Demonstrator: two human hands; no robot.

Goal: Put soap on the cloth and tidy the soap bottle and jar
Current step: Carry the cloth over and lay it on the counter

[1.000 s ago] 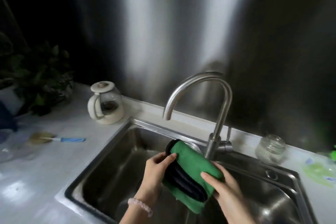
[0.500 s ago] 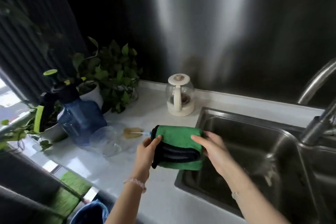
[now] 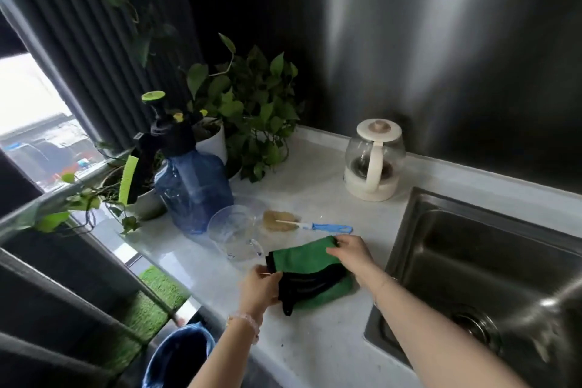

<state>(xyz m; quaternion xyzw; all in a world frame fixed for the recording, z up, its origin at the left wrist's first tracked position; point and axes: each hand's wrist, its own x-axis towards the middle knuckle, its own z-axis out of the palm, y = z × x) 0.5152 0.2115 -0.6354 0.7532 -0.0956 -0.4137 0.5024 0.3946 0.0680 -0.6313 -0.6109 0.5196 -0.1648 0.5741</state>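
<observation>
A folded green cloth with a black inner side (image 3: 299, 260) lies on the white counter (image 3: 318, 346), just left of the sink. My left hand (image 3: 259, 288) pinches its near left edge. My right hand (image 3: 348, 250) holds its far right corner. A clear glass jar with a cream lid and handle (image 3: 373, 159) stands at the back of the counter, beyond the cloth. No soap bottle shows in this view.
A steel sink (image 3: 472, 249) fills the right. A blue pump sprayer (image 3: 192, 179), a clear plastic jug (image 3: 234, 231) and a blue-handled brush (image 3: 302, 224) stand left of and behind the cloth. Potted plants (image 3: 248, 110) sit at the back left. A blue bin (image 3: 176, 359) is below the counter.
The cloth has gone from over the sink leftward and down onto the counter, with both hands staying on it. The view has swung left, so the tap is out of frame.
</observation>
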